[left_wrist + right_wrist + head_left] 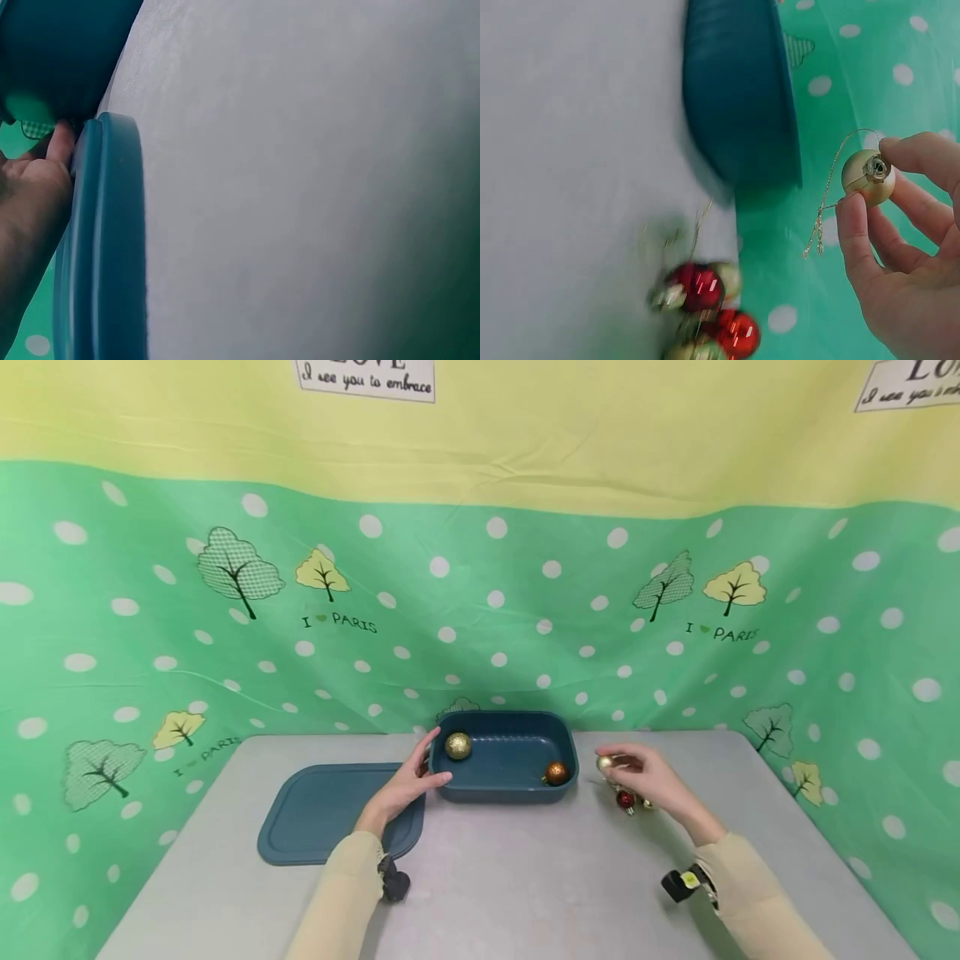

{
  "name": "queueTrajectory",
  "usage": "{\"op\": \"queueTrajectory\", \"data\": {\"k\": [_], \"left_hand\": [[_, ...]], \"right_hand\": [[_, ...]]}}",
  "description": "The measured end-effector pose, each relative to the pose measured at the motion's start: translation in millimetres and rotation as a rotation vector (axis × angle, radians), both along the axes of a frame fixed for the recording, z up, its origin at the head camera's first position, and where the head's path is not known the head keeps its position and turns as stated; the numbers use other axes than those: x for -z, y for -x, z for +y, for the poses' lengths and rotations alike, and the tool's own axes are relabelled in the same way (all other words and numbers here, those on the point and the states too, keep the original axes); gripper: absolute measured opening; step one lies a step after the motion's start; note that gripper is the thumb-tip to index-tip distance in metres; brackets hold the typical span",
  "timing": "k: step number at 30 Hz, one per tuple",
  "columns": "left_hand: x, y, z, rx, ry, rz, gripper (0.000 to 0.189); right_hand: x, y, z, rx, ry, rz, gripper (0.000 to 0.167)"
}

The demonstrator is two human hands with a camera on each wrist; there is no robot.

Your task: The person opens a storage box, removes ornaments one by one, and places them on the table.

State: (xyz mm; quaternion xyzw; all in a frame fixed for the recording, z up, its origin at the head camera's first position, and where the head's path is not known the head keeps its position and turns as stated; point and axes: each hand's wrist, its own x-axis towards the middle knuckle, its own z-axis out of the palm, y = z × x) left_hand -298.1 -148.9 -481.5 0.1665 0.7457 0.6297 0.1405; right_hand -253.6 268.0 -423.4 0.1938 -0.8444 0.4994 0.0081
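A dark blue plastic container (504, 794) stands at the back of the table with a glittery gold bauble (458, 746) and an orange-brown bauble (557, 773) inside. My left hand (405, 783) rests at its left end, fingers along the wall and thumb at the front corner. Right of the container, my right hand (648, 779) pinches a pale gold Christmas bauble (868, 178) between thumb and fingertips. A thin gold hanging string (826, 196) dangles from it. Below that hand lie several more baubles, among them a dark red one (703, 286) and a bright red one (737, 334).
The container's flat blue lid (330, 814) lies on the grey table (525, 885) at the left, partly under my left forearm. A green and yellow printed cloth (495, 610) hangs behind the table and along both sides.
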Motion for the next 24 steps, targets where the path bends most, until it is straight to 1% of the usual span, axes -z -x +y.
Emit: {"op": "queueTrajectory", "data": {"k": [3,5,9,15,20,24], "left_hand": [[-11.7,-6.4,2.9,0.019,0.005,-0.009,0.086],[-13.0,-8.1,4.5,0.017,-0.002,-0.011,0.086],[-10.3,-9.8,5.0,0.011,-0.007,-0.012,0.087],[-6.5,-12.5,2.4,0.012,0.004,-0.028,0.087],[-11.0,-11.6,0.4,-0.005,0.015,-0.017,0.086],[-16.3,-9.2,2.1,0.008,0.024,-0.003,0.086]], "right_hand": [[1.3,-9.0,14.9,0.027,-0.009,-0.001,0.031],[2.2,-12.9,24.6,0.043,-0.021,0.002,0.030],[7.9,-18.7,41.3,0.086,-0.034,-0.003,0.032],[15.7,-29.9,60.7,0.139,-0.058,0.017,0.034],[23.5,-34.1,72.4,0.155,-0.065,0.014,0.036],[33.2,-33.5,81.3,0.175,-0.089,0.027,0.035]]}}
